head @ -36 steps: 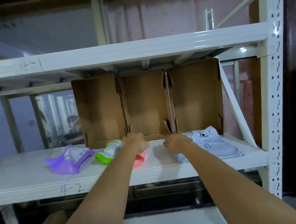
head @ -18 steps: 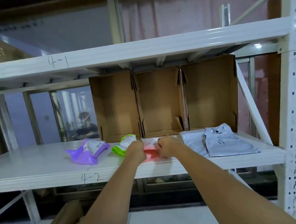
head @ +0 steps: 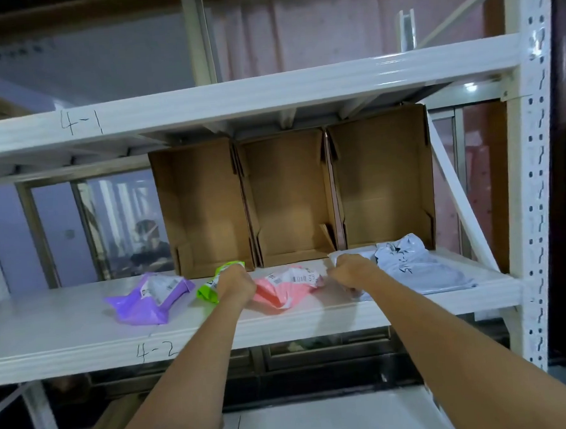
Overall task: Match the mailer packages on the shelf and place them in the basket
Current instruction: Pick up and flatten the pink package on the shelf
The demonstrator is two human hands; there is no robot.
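Two bare forearms enter from about five and seven o'clock, with no sleeves showing up to the frame edge. The left hand [head: 234, 281] and right hand [head: 349, 271] seem to wear no gloves or rings, though blur limits certainty.

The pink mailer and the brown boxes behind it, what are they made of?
The pink mailer looks like thin glossy plastic film: it crumples into sharp shiny folds and bears a stuck-on white barcode label. The brown boxes appear to be matte corrugated cardboard, judging by their thick layered edges and folded flaps.
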